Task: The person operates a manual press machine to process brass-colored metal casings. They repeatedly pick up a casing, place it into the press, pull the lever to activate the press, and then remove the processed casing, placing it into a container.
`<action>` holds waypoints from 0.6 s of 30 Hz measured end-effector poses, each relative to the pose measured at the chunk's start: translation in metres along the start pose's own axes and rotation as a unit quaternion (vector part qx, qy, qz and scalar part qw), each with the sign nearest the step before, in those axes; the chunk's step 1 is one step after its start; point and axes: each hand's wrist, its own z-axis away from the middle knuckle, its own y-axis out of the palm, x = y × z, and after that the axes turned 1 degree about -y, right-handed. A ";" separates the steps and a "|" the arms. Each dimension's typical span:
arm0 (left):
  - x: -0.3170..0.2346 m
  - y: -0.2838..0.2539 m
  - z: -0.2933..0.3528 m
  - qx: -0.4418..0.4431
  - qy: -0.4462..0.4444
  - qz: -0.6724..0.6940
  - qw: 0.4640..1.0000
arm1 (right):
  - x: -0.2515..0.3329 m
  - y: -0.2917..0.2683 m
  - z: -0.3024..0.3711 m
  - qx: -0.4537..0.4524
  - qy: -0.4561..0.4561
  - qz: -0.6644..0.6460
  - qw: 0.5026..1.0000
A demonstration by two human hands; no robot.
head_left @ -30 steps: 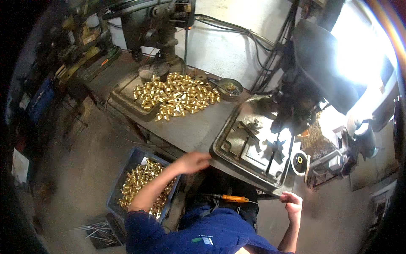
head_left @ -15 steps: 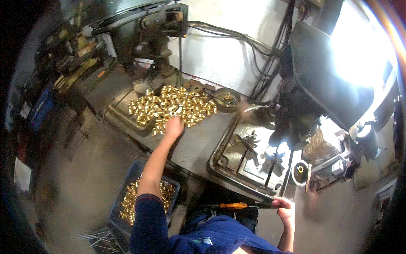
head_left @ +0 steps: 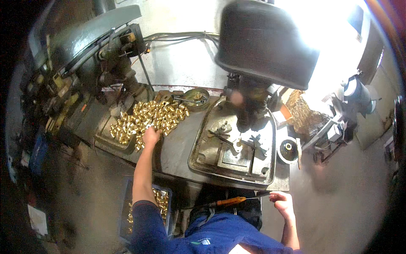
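My left hand reaches to the near edge of a heap of small brass fittings on the metal bench. Its fingers are curled closed on a fitting there, with the fingertips partly hidden. Low on the right, in front of the bench edge, my right hand has its fingers bent round the dark end of a long thin tool. That tool's orange handle lies across above my lap. Beyond it stands a drill press table with a clamping fixture under the dark machine head.
A blue bin with more brass fittings stands below the bench by my left arm. A round dish sits behind the heap. Another machine rises at the back left. A white round container is right of the press table.
My view has turned, so the bench and machines sit further left in the picture. My left hand is still at the heap's near edge. The orange-handled tool now slants up toward my right hand.
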 end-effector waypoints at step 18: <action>-0.084 -0.054 0.135 0.048 0.114 0.301 0.946 | -0.027 -0.059 -0.014 0.010 0.009 -0.098 0.995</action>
